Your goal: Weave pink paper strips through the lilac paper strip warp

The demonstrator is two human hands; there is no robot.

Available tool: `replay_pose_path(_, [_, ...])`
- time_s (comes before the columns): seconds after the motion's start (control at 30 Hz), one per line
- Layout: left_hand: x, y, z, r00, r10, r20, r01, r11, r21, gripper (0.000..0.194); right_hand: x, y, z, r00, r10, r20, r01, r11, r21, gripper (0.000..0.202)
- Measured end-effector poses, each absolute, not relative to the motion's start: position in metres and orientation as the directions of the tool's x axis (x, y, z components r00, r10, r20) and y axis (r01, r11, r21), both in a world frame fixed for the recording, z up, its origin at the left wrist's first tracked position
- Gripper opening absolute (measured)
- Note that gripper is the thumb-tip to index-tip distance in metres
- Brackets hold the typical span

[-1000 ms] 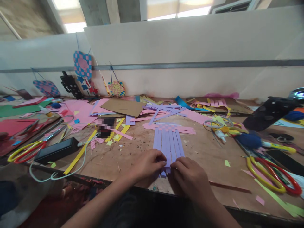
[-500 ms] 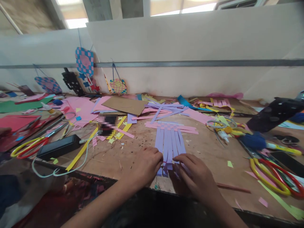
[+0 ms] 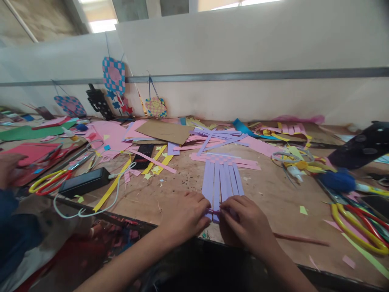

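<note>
Lilac paper strips run lengthwise toward me on the table, their far ends woven with pink paper strips into a small check. My left hand is closed on the near ends of the lilac strips at their left side. Opposite it, my right hand pinches the near ends at the right, fingers bent. Between the fingertips a thin dark-pink line crosses the strips; I cannot make out whether it is a separate strip. The fingers hide part of the ends.
Red-and-yellow-handled scissors lie at the right, near blue yarn. A brown stick rests by my right wrist. Brown card tops paper sheets behind. A black power bank with a white cable sits left. Another person's hand touches red paper.
My view has shifted slightly to the right. My hands have drawn nearer each other at the near strip ends, and the dark-pink line now shows between them. Another person's hand shows more at the left.
</note>
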State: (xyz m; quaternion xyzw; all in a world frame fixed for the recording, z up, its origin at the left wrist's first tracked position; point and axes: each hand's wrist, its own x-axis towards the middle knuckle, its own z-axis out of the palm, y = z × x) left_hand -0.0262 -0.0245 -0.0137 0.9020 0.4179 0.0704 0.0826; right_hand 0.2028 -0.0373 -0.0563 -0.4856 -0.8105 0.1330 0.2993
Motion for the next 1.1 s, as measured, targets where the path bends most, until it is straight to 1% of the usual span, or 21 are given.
replay_pose_path(0.1, [-0.024,-0.029,-0.013,0.679,0.734,0.024,0.727,-0.676,0.12,0.012,0.203,-0.038,-0.057,-0.349,0.87,0.348,0.713,0.488,-0.504,0.011])
replay_pose_path(0.2, [-0.02,-0.031,-0.013,0.687,0.726,0.02,0.723,-0.687,0.074,0.009,0.202,-0.039,-0.055,-0.368,0.863,0.345,0.719,0.5,-0.484,0.012])
replay_pose_path(0.3, [-0.018,-0.031,-0.016,0.692,0.722,0.025,0.72,-0.692,0.059,0.01,0.201,-0.041,-0.053,-0.415,0.844,0.34,0.723,0.533,-0.439,0.011])
replay_pose_path(0.43, [-0.019,-0.029,-0.022,0.696,0.718,0.018,0.717,-0.696,0.044,0.009,0.198,-0.043,-0.053,-0.462,0.814,0.352,0.741,0.573,-0.35,0.011])
replay_pose_path(0.57, [-0.021,-0.029,-0.023,0.691,0.722,0.026,0.719,-0.691,0.073,0.008,0.197,-0.044,-0.057,-0.463,0.791,0.399,0.762,0.585,-0.276,0.015])
replay_pose_path(0.7, [-0.022,-0.028,-0.023,0.651,0.757,0.061,0.745,-0.652,0.144,0.012,0.196,-0.044,-0.06,-0.45,0.773,0.447,0.762,0.593,-0.26,0.017])
replay_pose_path(0.8, [-0.023,-0.027,-0.023,0.588,0.805,0.083,0.77,-0.588,0.246,0.016,0.197,-0.046,-0.061,-0.421,0.782,0.459,0.771,0.576,-0.273,0.019])
replay_pose_path(0.97, [-0.022,-0.021,-0.021,0.501,0.863,0.061,0.776,-0.479,0.409,0.014,0.201,-0.048,-0.061,-0.409,0.796,0.445,0.765,0.565,-0.308,0.019])
replay_pose_path(1.1, [-0.021,-0.016,-0.017,0.442,0.897,0.024,0.732,-0.376,0.568,0.015,0.201,-0.05,-0.057,-0.441,0.767,0.465,0.748,0.601,-0.282,0.021])
